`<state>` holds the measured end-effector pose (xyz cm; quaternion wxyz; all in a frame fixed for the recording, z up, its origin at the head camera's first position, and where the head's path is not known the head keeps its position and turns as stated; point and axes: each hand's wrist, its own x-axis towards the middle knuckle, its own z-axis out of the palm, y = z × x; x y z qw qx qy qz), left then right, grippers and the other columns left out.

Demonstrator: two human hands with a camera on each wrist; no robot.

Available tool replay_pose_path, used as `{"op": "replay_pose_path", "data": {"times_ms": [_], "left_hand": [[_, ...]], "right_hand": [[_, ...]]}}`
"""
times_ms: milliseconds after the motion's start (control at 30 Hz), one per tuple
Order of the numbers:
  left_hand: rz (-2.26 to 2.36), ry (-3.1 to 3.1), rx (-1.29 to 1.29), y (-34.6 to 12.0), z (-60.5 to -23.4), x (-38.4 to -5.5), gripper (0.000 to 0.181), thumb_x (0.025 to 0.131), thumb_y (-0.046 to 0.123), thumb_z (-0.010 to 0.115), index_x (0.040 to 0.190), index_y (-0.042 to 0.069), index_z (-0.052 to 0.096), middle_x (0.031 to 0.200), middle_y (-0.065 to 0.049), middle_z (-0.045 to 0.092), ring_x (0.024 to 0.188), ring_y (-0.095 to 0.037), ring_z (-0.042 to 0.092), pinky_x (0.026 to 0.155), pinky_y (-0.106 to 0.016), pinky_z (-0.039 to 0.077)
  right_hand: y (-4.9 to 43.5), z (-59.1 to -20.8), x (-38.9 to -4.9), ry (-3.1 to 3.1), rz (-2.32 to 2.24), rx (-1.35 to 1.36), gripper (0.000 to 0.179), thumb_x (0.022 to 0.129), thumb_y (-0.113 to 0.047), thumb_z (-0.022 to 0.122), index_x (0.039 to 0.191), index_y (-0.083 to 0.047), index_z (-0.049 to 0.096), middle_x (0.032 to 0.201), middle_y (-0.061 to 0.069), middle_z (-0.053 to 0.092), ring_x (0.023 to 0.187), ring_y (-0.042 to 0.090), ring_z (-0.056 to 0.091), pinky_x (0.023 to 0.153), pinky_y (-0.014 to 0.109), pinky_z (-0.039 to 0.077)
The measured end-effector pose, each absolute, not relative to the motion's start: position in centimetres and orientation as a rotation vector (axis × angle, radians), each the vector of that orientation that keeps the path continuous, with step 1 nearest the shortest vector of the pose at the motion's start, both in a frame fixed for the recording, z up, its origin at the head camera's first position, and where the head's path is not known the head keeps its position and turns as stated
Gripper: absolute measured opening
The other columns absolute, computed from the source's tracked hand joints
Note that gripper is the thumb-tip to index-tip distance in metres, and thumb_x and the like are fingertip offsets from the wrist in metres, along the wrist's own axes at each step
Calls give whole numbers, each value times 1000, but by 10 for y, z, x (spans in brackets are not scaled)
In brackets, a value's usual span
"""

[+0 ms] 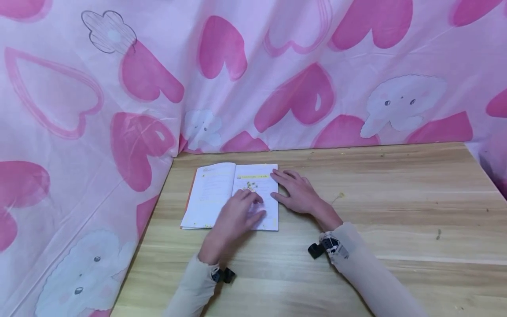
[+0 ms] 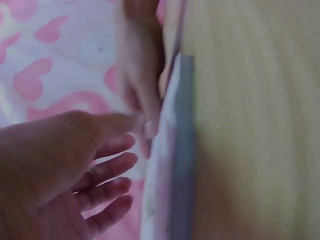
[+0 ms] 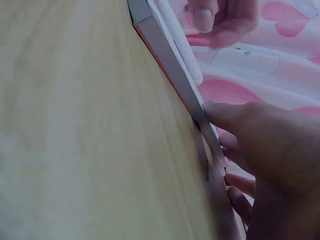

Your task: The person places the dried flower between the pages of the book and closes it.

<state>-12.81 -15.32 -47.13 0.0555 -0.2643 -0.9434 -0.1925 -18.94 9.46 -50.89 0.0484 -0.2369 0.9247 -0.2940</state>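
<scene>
An open book (image 1: 210, 196) lies on the wooden table, its orange cover edge showing at the left. Over the lower part of its right page, my left hand (image 1: 237, 211) hovers with loosely bent fingers and nothing between them; the left wrist view shows the thumb (image 2: 107, 125) apart from the fingers. Just beyond those fingers, a small sprig of yellow flowers (image 1: 250, 186) shows on the page. My right hand (image 1: 297, 193) rests at the book's right edge, fingertips on the page. Seen from the right wrist, its thumb (image 3: 225, 115) touches the edge of the thick page block (image 3: 172, 65).
Another thin yellow sprig (image 1: 339, 196) lies on the table right of my right hand. Small dark bits (image 1: 438, 234) are scattered farther right. A pink cloth with hearts (image 1: 295, 97) hangs along the table's back and left sides.
</scene>
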Motion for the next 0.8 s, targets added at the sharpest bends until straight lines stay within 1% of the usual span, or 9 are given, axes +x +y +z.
{"op": "replay_pose_path", "data": {"times_ms": [67,133,200,300,400,500,600,700,800], "left_hand": [[-612,-2948,-812,-145,-475,-125,38,96,47,83,118,18,72,116,2,70,107,-17,62,93,-35,57],[-613,-3013,-791,-140,-479,-123,43,94,52,83,120,20,71,117,4,67,106,-15,59,92,-33,55],[-623,-3045,-773,-138,-483,-122,46,92,53,84,121,21,70,115,5,64,104,-14,56,89,-32,53],[-667,-3047,-754,-137,-485,-122,43,92,50,85,120,21,68,109,5,63,100,-13,55,87,-31,52],[-715,-3034,-766,-137,-485,-122,43,94,48,84,123,21,68,106,5,63,98,-12,57,86,-31,53],[-718,-3023,-795,-138,-484,-122,46,96,47,82,132,23,67,106,5,63,96,-11,57,85,-30,53],[-698,-3026,-823,-140,-483,-122,53,99,47,79,147,30,62,104,6,61,92,-9,54,80,-27,51],[-693,-3036,-844,-142,-482,-122,59,102,43,76,157,39,55,103,7,59,88,-7,52,76,-23,47],[-733,-3022,-858,-143,-482,-121,64,104,35,74,161,44,48,105,6,57,85,-7,51,71,-22,46]], "right_hand": [[96,-508,-189,2823,-899,-715,71,107,-48,64,168,-21,42,178,0,35,164,34,30,123,72,31],[96,-508,-189,2816,-897,-709,71,107,-49,64,168,-21,42,178,0,35,164,34,30,123,72,32],[97,-508,-189,2809,-898,-700,71,107,-49,64,168,-21,41,178,0,34,164,33,29,123,72,32],[97,-508,-188,2805,-903,-691,71,107,-49,64,168,-21,41,178,-1,34,164,33,29,123,71,33],[98,-509,-187,2813,-914,-691,66,110,-45,60,168,-20,41,178,1,35,165,34,30,122,71,33],[98,-509,-187,2822,-951,-675,59,114,-39,50,169,-18,40,178,3,35,164,35,31,122,71,34],[99,-510,-187,2827,-1003,-647,56,116,-32,43,170,-16,36,178,6,34,164,36,32,123,71,33],[99,-511,-187,2824,-1043,-632,59,115,-27,45,171,-12,32,179,11,30,164,39,32,126,71,30],[99,-512,-188,2810,-1056,-613,64,114,-27,49,172,-10,28,180,12,28,165,39,30,128,71,28]]}}
